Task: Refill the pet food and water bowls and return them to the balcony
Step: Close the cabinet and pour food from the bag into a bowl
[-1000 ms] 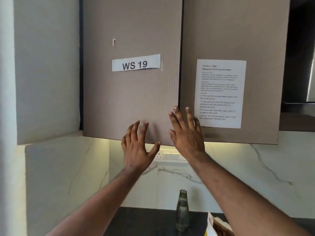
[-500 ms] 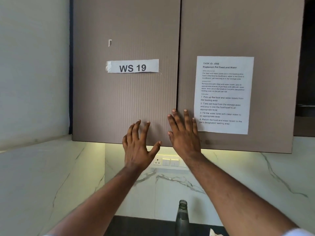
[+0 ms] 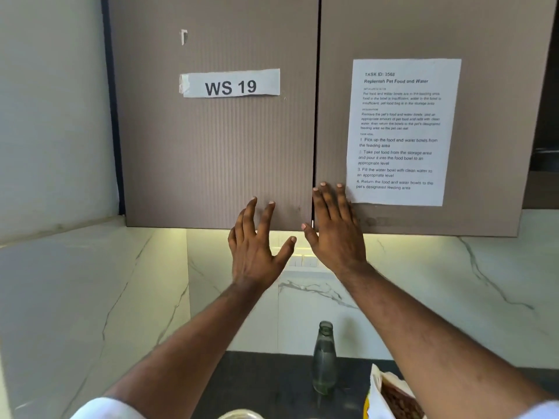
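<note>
- Far left: a pale marble-veined wall panel (image 3: 90, 297) runs down to the dark stone desk (image 3: 272, 385).
- Left cabinet door: the brown ribbed cupboard door (image 3: 211, 161) carries a white paper label (image 3: 230, 83) printed "WS 19".
- Your left hand (image 3: 254, 252) is raised in front of the lower edge of that door, fingers (image 3: 266, 216) spread wide, thumb out to the right, holding nothing. You cannot tell whether the fingertips touch the door.
- Your right hand (image 3: 335, 234) is just beside it, at the seam between the two doors, fingers extended and close together, also empty; its fingertips lie near the lower left corner of the white printed task sheet (image 3: 402, 131) on the right-hand door.
- Below, between your forearms, an uncapped green-tinted glass bottle (image 3: 324, 361) stands upright on the desk.
- Right of the bottle: an open white-and-yellow bag of brown pet food pellets (image 3: 396, 400), partly hidden by your right forearm.
- No bowl can be clearly identified; a pale rounded rim (image 3: 239, 415) shows at the bottom edge.
</note>
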Demonstrator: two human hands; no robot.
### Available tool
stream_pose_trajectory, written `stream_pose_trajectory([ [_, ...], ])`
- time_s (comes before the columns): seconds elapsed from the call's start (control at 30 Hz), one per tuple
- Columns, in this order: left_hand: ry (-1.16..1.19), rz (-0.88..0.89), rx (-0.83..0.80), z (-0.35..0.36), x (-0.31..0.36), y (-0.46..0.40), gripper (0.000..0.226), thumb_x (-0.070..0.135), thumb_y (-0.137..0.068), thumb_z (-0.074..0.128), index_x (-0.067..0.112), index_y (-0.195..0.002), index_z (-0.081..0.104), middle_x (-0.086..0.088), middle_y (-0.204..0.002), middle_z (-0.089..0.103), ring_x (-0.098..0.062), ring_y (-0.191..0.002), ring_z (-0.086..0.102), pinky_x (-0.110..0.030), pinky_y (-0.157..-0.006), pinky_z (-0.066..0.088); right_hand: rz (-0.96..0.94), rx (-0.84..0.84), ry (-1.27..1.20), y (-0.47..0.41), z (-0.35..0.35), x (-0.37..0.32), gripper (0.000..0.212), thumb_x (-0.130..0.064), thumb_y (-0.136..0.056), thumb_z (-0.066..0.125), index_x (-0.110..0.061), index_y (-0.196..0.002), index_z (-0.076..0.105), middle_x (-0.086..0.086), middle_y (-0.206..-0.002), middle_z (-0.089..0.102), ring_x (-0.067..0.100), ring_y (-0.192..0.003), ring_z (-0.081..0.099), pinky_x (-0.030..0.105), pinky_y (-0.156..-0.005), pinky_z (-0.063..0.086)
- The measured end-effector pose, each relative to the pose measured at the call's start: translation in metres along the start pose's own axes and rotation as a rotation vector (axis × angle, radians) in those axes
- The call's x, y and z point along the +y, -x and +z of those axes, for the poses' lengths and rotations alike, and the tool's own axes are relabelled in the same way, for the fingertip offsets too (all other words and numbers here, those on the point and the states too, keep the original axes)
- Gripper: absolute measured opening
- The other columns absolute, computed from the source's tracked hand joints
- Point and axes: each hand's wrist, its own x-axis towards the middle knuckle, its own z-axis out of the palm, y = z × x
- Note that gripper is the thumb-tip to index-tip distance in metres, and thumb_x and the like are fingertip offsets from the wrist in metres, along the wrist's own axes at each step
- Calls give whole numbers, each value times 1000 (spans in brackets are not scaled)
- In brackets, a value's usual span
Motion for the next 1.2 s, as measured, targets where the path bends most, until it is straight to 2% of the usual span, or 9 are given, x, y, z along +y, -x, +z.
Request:
stream_pose_trajectory([
  [0.2, 157, -47, -110, 26, 8, 64, 83, 63, -89, 56, 34, -160, 24, 0, -166, 22, -24, -152, 24, -49, -115, 31, 126, -72, -56, 71, -2, 8, 84, -55, -97, 57, -8, -160, 30, 11, -168, 29, 32, -158, 20, 46, -126, 27],
  [0.37, 304, -161, -453, 61, 16, 134, 92, 63, -84, 52, 22, -160, 22, -6, -164, 30, -27, -152, 27, -48, -119, 32, 278, -206, -108, 148, 4, 19, 89, -59, -96, 58, -10, -162, 24, 10, -169, 29, 31, -156, 25, 41, -125, 28],
  [0.6, 570, -381, -988, 122, 37, 232, 105, 31, -75, 81, 15, -161, 22, -12, -162, 33, -28, -148, 36, -40, -119, 36, 528, -347, -96, 276, 10, 56, 94, -63, -89, 62, -6, -158, 33, 14, -162, 41, 32, -150, 35, 43, -123, 32],
  [0.7, 655, -449, -1117, 150, 43, 260, 115, 27, -67, 91, 14, -160, 24, -1, -159, 36, -24, -148, 36, -36, -115, 40, 641, -403, -19, 329, 10, 77, 100, -74, -84, 53, -9, -158, 31, 13, -160, 43, 29, -151, 34, 48, -123, 31],
  [0.77, 668, -509, -1200, 170, 46, 274, 121, 19, -67, 93, 13, -162, 18, -7, -165, 28, -25, -151, 32, -44, -118, 40, 719, -426, -7, 365, 14, 91, 106, -75, -81, 57, -10, -159, 27, 12, -162, 38, 29, -153, 30, 50, -125, 26],
  [0.9, 686, -555, -1361, 209, 49, 287, 124, 3, -67, 91, 13, -163, 13, -10, -165, 30, -27, -149, 35, -49, -119, 39, 1004, -474, -292, 423, 27, 114, 130, -74, -71, 76, -16, -164, 8, 7, -171, 18, 25, -158, 18, 46, -122, 29],
  [1.0, 675, -532, -1461, 235, 48, 290, 121, 2, -63, 88, 15, -160, 18, -9, -154, 45, -26, -140, 46, -50, -114, 44, 1143, -578, -555, 444, 44, 130, 141, -56, -65, 92, -21, -165, -2, 1, -169, 27, 22, -151, 36, 43, -115, 38],
  [1.1, 712, -556, -1543, 261, 45, 293, 116, -9, -65, 87, 18, -158, 23, -4, -142, 54, -25, -135, 52, -42, -108, 49, 1122, -571, -754, 453, 68, 145, 128, -48, -60, 98, -31, -160, 21, -12, -152, 50, 8, -137, 53, 36, -112, 49],
  [1.2, 752, -469, -1646, 279, 41, 294, 117, -3, -64, 93, 23, -156, 27, 4, -141, 56, -16, -131, 54, -32, -104, 48, 1106, -537, -847, 452, 84, 157, 115, -46, -61, 99, -35, -154, 32, -18, -145, 54, 6, -135, 53, 27, -105, 53],
])
